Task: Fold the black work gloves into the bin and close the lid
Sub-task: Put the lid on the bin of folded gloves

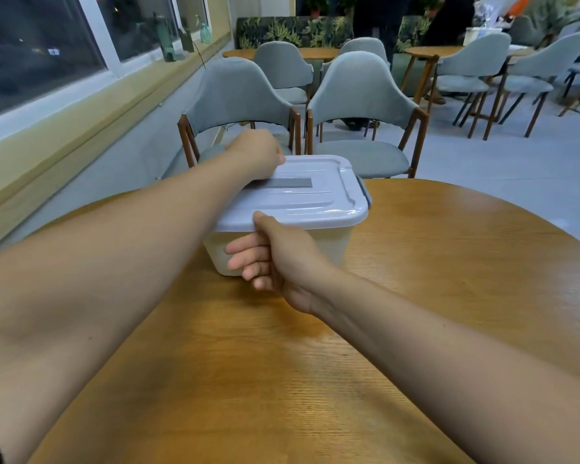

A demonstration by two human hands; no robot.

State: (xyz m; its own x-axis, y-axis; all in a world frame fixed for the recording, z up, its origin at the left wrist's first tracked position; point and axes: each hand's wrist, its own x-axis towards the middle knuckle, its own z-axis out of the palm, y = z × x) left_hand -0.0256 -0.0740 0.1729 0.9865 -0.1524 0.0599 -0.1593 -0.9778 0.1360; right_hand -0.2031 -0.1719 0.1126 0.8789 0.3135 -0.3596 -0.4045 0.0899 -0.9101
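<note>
The bin (335, 244), a pale see-through tub, stands between the two hands with its grey lid (302, 199) lying flat on top; its cloudy wall does not show what is inside. The right hand (278, 259) is at the side of the bin nearest the person: its thumb (260, 219) presses down on the lid's near rim, while the fingers (245, 251) are curled in under that rim against the wall, so the lid's edge is pinched between them. The left hand (258, 152) reaches across to the lid's far left corner and rests on it, its fingers bent down past the edge and out of sight, so I cannot tell whether they clasp anything. Just right of the left hand a dark grey strip (282, 183) lies along the lid's top. Under both forearms spreads a round wooden table (449, 279). Beyond the left hand stand two grey padded chairs (235, 92) with wooden arms.
</note>
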